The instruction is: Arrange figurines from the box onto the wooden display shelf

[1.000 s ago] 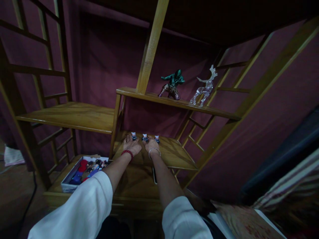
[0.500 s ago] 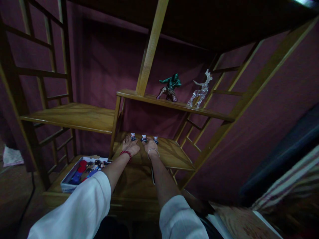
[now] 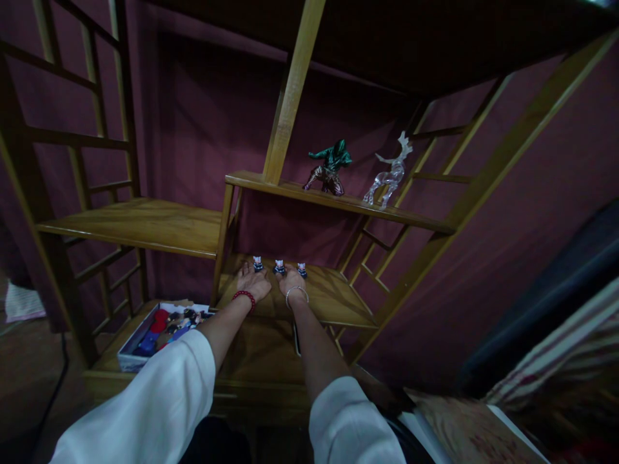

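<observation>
Three small cat-like figurines with white heads and dark bodies stand in a row on the low wooden shelf (image 3: 333, 303): a left one (image 3: 258, 263), a middle one (image 3: 279, 266) and a right one (image 3: 302, 269). My left hand (image 3: 253, 283), wearing a red bead bracelet, lies open just in front of the left figurine, fingers spread, seemingly touching its base. Between the middle and right figurines reaches my right hand (image 3: 291, 281), with a pale bracelet. Its thumb side is by the middle one and its fingers lie close to the right one; the fingertips are partly hidden.
Above, a shelf board (image 3: 348, 205) carries a green-and-bronze crouching figure (image 3: 329, 169) and a clear deer figurine (image 3: 389, 174). An open box (image 3: 128, 362) of mixed small items sits at lower left. A wooden upright (image 3: 294, 90) divides the rack. A dark-edged object (image 3: 296, 340) shows beside my right forearm.
The view has shifted very slightly. Both hands and the three figurines hold practically the same places.
</observation>
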`<state>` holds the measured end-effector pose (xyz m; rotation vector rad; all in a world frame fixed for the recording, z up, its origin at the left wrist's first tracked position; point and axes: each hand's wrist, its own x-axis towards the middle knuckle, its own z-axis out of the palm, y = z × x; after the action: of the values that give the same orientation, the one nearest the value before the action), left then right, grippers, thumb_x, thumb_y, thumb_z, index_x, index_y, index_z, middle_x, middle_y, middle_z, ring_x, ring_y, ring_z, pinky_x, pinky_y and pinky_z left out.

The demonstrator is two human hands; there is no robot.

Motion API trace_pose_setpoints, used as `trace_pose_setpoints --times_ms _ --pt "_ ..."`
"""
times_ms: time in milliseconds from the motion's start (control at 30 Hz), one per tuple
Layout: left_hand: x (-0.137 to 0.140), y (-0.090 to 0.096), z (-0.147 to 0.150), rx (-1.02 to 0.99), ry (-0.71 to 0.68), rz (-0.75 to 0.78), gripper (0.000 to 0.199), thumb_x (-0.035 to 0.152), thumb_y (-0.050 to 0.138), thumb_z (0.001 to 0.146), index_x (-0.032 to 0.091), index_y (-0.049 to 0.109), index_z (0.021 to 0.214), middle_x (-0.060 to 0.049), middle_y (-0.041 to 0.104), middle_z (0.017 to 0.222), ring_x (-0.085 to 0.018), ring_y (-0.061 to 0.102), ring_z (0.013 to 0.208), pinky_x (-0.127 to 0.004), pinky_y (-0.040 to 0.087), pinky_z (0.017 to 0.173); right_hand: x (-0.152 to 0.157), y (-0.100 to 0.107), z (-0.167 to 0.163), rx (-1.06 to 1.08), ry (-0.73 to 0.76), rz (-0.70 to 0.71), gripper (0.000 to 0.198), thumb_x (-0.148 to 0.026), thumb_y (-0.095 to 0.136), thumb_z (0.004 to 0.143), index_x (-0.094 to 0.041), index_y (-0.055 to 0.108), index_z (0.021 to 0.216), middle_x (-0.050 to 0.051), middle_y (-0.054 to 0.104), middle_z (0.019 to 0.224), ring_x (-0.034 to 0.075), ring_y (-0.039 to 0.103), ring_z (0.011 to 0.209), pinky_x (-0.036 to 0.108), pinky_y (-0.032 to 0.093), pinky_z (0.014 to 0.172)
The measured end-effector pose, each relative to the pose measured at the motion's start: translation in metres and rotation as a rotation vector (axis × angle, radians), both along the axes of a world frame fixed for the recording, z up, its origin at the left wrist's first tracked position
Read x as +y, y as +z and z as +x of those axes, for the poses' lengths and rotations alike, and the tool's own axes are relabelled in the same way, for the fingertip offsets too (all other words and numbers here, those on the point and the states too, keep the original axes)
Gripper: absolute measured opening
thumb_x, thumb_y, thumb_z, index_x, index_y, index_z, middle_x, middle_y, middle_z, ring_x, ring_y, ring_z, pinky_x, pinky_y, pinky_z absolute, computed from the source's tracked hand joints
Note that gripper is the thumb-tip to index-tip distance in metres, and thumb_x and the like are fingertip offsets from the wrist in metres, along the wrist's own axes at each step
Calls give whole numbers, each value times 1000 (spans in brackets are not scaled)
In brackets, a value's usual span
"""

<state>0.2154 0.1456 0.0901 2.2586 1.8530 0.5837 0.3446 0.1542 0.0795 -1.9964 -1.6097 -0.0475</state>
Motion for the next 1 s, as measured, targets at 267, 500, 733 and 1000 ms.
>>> trace_pose_setpoints --times_ms 267,500,733,1000 --pt "4 -4 0 4 5 10 41 36 41 78 31 53 116 -3 34 139 -28 24 129 -42 17 102 2 -3 1 -29 -3 20 38 -30 52 79 -16 51 114 11 59 110 20 55 102 27 40 86" --pt "4 -3 1 -4 3 -8 41 36 40 78 30 53 117 -5 31 141 -29 23 129 -43 14 102 2 -3 1 -28 1 21 35 -28 53 78 -17 53 111 11 61 108 19 55 103 26 40 85" --pt "0 0 0 14 -2 -28 44 34 41 77 30 50 120 -3 27 143 -28 18 131 -41 14 103 0 0 0 4 4 25 36 -28 54 77 -18 53 112 10 62 108 20 57 101 26 41 85" --pt "-4 3 -2 18 -13 -25 44 35 39 78 30 49 121 -3 27 143 -28 17 131 -42 14 103 -3 1 -1 3 3 30 36 -26 54 77 -20 53 112 8 62 109 18 57 101 25 40 86"
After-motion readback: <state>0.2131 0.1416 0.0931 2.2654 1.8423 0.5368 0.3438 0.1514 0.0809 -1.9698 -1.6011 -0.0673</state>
